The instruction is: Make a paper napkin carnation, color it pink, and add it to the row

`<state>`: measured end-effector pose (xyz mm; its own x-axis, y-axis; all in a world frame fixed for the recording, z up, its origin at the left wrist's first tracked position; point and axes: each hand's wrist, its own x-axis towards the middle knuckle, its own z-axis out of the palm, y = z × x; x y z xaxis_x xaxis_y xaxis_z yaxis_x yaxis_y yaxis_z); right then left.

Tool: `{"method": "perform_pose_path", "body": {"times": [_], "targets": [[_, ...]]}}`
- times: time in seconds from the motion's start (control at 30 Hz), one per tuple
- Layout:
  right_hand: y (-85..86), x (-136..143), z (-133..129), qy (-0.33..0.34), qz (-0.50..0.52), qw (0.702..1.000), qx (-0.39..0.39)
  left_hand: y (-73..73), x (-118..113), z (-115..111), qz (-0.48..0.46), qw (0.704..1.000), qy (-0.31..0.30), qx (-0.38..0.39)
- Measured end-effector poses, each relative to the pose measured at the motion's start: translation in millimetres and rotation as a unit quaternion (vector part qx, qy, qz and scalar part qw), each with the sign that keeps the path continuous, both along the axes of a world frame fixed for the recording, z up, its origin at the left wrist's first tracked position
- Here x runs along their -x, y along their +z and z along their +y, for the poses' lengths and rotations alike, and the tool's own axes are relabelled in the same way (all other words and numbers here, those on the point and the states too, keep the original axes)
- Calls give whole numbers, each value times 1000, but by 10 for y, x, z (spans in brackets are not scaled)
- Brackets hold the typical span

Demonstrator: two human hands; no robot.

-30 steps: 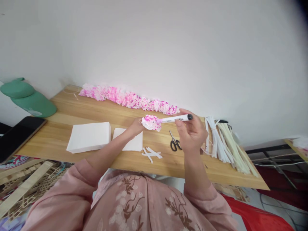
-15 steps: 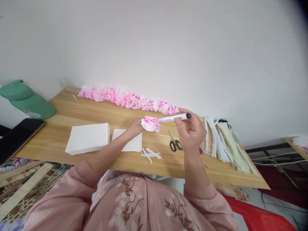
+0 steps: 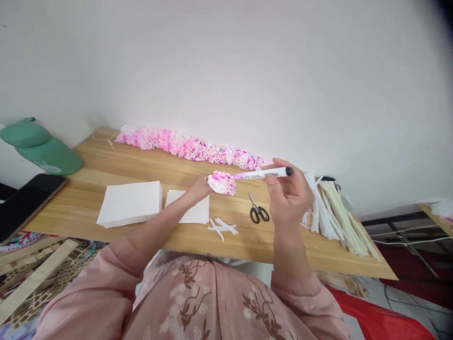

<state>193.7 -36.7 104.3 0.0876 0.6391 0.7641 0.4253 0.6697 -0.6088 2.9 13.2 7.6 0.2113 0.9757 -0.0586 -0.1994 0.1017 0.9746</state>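
Observation:
My left hand (image 3: 201, 188) is closed around the underside of a crinkled white paper flower (image 3: 222, 183) marked with pink spots; its fingers are partly hidden by the petals. In my right hand (image 3: 290, 193) a white marker pen (image 3: 264, 173) with a black end lies nearly level, pinched between thumb and fingers. Its tip points left, at the flower's right edge; whether it touches is too small to tell. Below the flower lie several short white strips (image 3: 222, 227). Black-handled scissors (image 3: 259, 213) rest on the table left of my right forearm.
A row of pink and white paper flowers (image 3: 187, 147) runs along the wall. A thick stack of white paper (image 3: 129, 204) and a thinner stack (image 3: 194, 208) lie at left. Bundled pale strips (image 3: 334, 212) are at right. A phone (image 3: 30, 203) and green visor cap (image 3: 46, 148) sit far left.
My right hand and the marker have shifted a little to the right, so the tip moves from over the petals to the flower's right edge. The left hand and flower stay nearly still.

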Motion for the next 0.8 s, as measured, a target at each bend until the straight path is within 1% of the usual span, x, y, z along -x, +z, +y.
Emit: {"method": "perform_pose_path", "body": {"times": [0.13,0.23,0.43,0.63,0.8], "targets": [[86,-8,-100,-2,37,998,-42,2,1,4,-2,1000,11,3],[103,-1,-148,-9,58,997,-52,-4,7,9,1,1000,18,3],[66,-14,-205,-31,78,996,-37,33,7,-8,8,1000,8,3],[37,-76,-296,-43,74,996,-23,58,3,-24,33,999,13,10],[26,-133,-250,-40,96,995,-14,51,35,-21,51,999,-5,-15]]}}
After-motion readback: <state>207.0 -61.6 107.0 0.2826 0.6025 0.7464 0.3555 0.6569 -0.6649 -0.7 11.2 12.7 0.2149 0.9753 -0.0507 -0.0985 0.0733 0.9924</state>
